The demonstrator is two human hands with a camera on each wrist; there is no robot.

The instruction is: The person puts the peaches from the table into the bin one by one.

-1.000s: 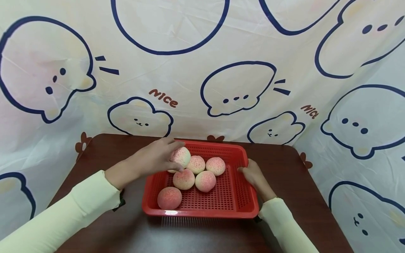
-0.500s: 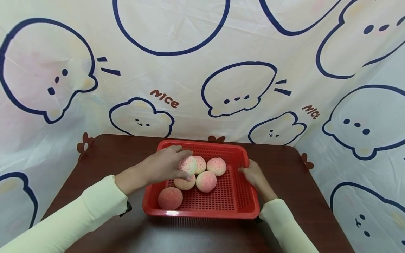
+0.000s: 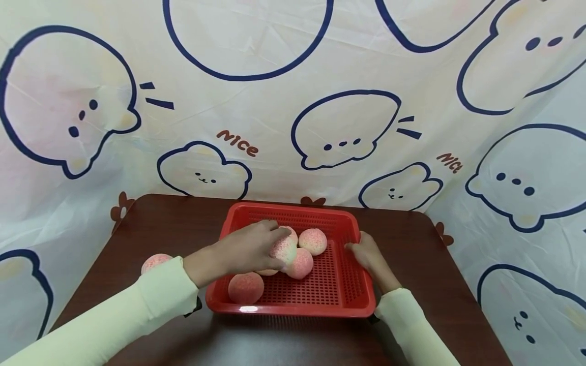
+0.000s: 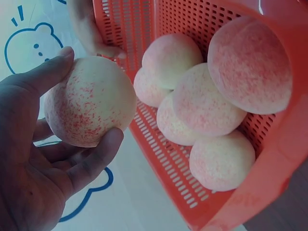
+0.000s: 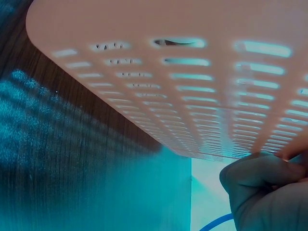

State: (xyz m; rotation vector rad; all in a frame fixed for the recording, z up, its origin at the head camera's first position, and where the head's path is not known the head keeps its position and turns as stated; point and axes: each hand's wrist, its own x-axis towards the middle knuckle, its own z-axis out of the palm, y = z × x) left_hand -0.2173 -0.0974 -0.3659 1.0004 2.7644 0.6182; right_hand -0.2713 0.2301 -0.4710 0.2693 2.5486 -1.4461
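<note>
My left hand (image 3: 249, 248) grips a round, pale peach (image 3: 285, 250) speckled with pink, held over the middle of a red perforated plastic basket (image 3: 293, 309). In the left wrist view, thumb and fingers wrap around this peach (image 4: 91, 103). Several other peaches lie in the basket: a deeper pink one (image 3: 246, 288) at the near left corner, others (image 3: 313, 241) grouped toward the back and middle, some partly hidden by the hand. My right hand (image 3: 373, 259) holds the basket's right rim; the right wrist view shows its curled fingers (image 5: 264, 178) at the slotted side wall.
The basket sits on a dark brown wooden table (image 3: 183, 218). Another peach (image 3: 155, 261) lies on the table left of the basket, partly covered by the left sleeve. A cloth with cartoon outlines (image 3: 274, 112) hangs behind the table and along its sides.
The left hand has carried its peach rightward and slightly nearer across the basket, and its arm has uncovered the peach on the table. The right hand and basket have stayed in place.
</note>
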